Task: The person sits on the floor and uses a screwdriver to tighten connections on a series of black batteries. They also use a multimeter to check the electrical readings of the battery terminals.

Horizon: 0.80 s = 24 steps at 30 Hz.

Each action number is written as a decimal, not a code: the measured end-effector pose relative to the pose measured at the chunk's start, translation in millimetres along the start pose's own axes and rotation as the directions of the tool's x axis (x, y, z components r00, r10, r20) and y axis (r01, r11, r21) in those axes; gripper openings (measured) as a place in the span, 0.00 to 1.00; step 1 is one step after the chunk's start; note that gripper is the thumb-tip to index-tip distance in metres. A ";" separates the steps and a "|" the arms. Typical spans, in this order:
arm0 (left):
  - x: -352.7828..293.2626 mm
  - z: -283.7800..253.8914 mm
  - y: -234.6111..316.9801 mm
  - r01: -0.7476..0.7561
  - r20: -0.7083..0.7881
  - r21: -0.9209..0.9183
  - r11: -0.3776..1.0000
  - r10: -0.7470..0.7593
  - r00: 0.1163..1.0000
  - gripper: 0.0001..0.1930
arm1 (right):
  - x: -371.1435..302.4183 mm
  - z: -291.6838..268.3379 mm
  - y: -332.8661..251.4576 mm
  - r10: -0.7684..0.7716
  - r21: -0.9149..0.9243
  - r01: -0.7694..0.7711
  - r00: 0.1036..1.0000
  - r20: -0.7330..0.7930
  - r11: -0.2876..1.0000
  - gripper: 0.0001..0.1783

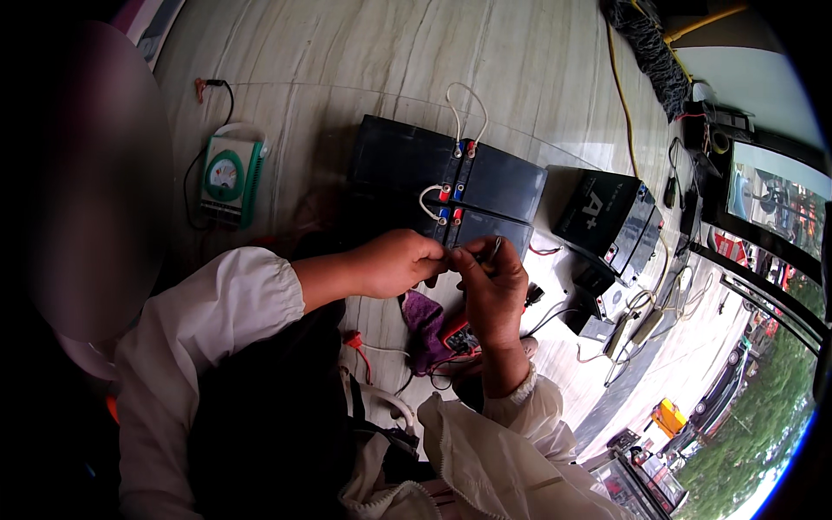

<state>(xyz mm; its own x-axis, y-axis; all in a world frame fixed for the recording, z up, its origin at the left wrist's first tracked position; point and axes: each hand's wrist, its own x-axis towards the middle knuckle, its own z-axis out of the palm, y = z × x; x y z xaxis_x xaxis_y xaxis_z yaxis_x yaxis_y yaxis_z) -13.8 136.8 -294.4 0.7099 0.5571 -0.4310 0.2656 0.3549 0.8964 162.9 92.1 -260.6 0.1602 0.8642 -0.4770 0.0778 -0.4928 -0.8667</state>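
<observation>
Both hands meet over the near edge of several black batteries set side by side on the floor. My left hand is closed in a pinch, its fingertips against those of the other hand. My right hand is also closed, with a small metallic piece showing by its fingers; its kind is too small to tell. What lies between the fingertips is hidden. Red and blue terminals sit at the batteries' inner corners. A pale looped cable rises from the far terminals, and a shorter pale cable joins two nearer ones.
At left lies a green-and-white dial meter with a clip lead. Beneath my hands are a purple cloth, a red-edged multimeter and a red clip. A boxy black battery, cords and a power strip lie right, near glass doors.
</observation>
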 end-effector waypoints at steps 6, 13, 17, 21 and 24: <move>6.6 3.8 -0.9 0.178 0.088 -0.222 0.959 -0.162 0.983 0.14 | 3.7 -4.3 -5.3 0.132 -0.009 -0.132 0.991 -0.007 0.991 0.07; 29.6 10.7 -28.2 0.229 0.083 -0.629 0.743 -0.228 0.970 0.13 | 13.9 -26.5 -16.5 0.224 0.124 -0.233 0.971 0.081 0.965 0.15; 45.9 15.4 -35.8 0.234 0.028 -0.716 0.657 -0.308 0.951 0.13 | 19.4 -38.9 -24.2 0.170 -0.153 -0.148 0.974 0.149 0.977 0.21; 59.2 18.9 -33.3 0.189 -0.015 -0.726 0.661 -0.290 0.957 0.13 | 30.9 -51.7 -25.8 -0.057 -0.536 0.121 0.989 0.135 0.836 0.19; 63.5 24.7 -38.8 0.156 -0.042 -0.772 0.617 -0.294 0.955 0.14 | 41.1 -44.5 -30.2 -0.284 -0.652 0.300 0.950 0.133 0.696 0.13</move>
<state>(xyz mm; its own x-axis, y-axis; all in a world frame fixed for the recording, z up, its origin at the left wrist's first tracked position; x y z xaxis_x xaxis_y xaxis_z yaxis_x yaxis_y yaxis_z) 37.1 139.9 -354.0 0.5729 0.4590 -0.6791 -0.2287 0.8851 0.4054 210.9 138.0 -247.5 -0.0011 0.9740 -0.2265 0.7440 -0.1506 -0.6510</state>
